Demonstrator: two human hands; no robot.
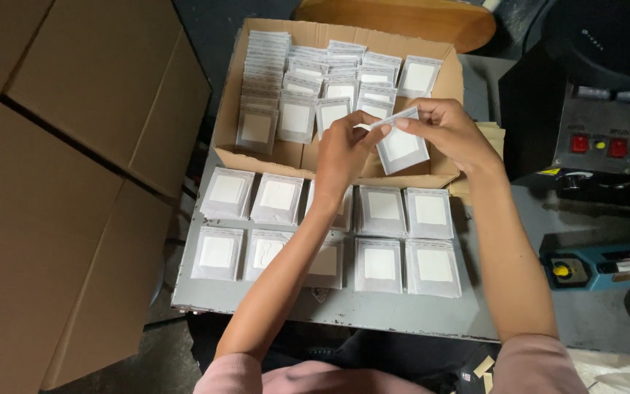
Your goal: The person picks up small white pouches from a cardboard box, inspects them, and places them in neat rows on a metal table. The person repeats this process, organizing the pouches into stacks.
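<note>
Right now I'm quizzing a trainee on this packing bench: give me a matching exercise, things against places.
Things:
1. held packet
2. open cardboard box
3. stacks of flat packets
4. blue device

Places:
A. far right of the bench
B. between left hand and right hand
C. in two rows on the grey board
D. behind the rows, full of packets

Pairs: 1-B, 2-D, 3-C, 4-A

black machine (592,109), blue sealer (607,266)
</note>
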